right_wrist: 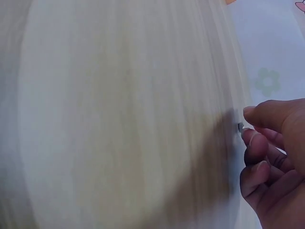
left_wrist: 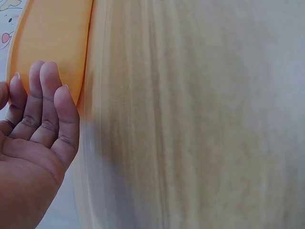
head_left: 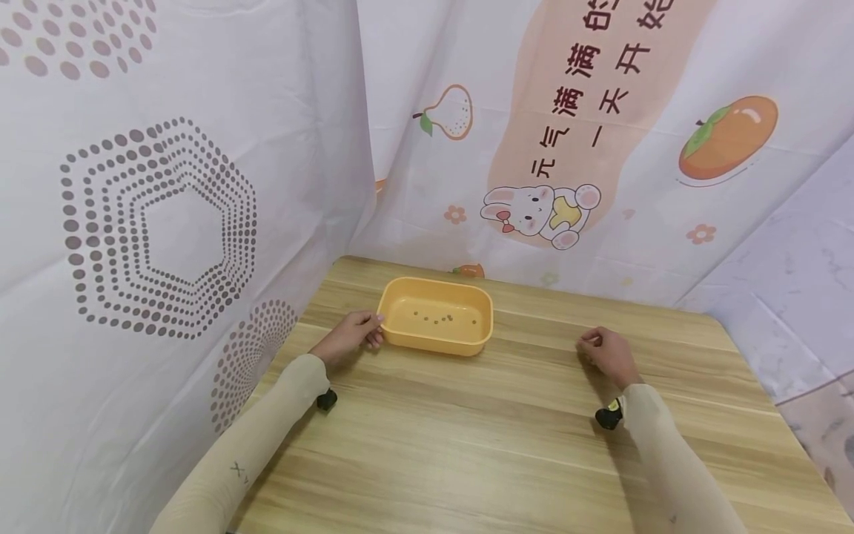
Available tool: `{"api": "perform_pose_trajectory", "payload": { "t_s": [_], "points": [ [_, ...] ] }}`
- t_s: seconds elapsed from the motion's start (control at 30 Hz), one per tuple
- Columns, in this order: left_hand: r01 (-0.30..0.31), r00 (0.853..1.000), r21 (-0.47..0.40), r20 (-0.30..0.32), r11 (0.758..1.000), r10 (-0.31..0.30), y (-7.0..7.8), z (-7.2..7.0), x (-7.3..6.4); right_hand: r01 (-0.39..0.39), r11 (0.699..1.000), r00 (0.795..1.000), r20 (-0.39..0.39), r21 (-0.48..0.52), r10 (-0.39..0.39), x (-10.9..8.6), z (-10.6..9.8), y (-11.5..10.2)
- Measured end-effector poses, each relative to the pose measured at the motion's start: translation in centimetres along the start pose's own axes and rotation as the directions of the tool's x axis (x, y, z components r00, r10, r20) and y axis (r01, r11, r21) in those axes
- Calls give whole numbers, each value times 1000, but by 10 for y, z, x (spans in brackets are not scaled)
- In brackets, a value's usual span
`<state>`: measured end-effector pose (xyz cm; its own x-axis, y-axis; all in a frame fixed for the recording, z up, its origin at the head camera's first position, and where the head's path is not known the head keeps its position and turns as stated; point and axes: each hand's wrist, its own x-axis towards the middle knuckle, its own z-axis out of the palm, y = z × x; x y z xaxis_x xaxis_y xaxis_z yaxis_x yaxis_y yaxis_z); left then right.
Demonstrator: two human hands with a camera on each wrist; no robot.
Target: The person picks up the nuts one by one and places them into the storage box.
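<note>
A yellow-orange plastic basin (head_left: 435,344) stands toward the back of the table, with several small dark metal-looking pieces (head_left: 448,318) scattered on its floor. At its left end, my left hand (head_left: 352,331) pinches the rim between thumb and forefinger. In the left wrist view, the other fingers of the left hand (left_wrist: 40,129) extend along the outside of the basin wall (left_wrist: 52,33). Well to the right of the basin is my right hand (head_left: 608,354), low over the table. A tiny grey metal piece (right_wrist: 240,127) shows at the fingertips of the right hand (right_wrist: 276,157), pinched there.
The wood-grain table (head_left: 467,430) reaches back to a printed white curtain (head_left: 414,222). Another patterned curtain (head_left: 287,185) hangs close along the left side. Each wrist carries a small black camera (head_left: 608,417).
</note>
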<state>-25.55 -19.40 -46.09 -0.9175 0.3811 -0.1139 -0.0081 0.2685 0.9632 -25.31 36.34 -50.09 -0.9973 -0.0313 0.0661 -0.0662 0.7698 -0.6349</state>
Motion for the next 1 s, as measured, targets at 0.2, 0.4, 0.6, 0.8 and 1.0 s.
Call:
{"api": "perform_pose_trajectory", "payload": {
  "t_s": [0.2,0.4,0.6,0.8,1.0],
  "points": [
    [16,1000,9,-4,1000,-16,-13,-3,9,-26,999,1000,0,-41,26,-4,-4,-2],
    [15,1000,18,-21,1000,-15,-29,-5,18,-62,996,997,34,-62,64,-4,-10,-3],
    [-2,999,20,-35,1000,3,-30,-4,17,-75,993,994,74,-94,82,-4,-12,-2],
    [2,999,24,-37,1000,-1,-29,-3,16,-88,991,988,115,-99,99,-4,-12,0],
    [-3,999,18,-40,1000,3,-31,-3,17,-63,992,989,126,-113,78,-3,-11,2]
  ]
}}
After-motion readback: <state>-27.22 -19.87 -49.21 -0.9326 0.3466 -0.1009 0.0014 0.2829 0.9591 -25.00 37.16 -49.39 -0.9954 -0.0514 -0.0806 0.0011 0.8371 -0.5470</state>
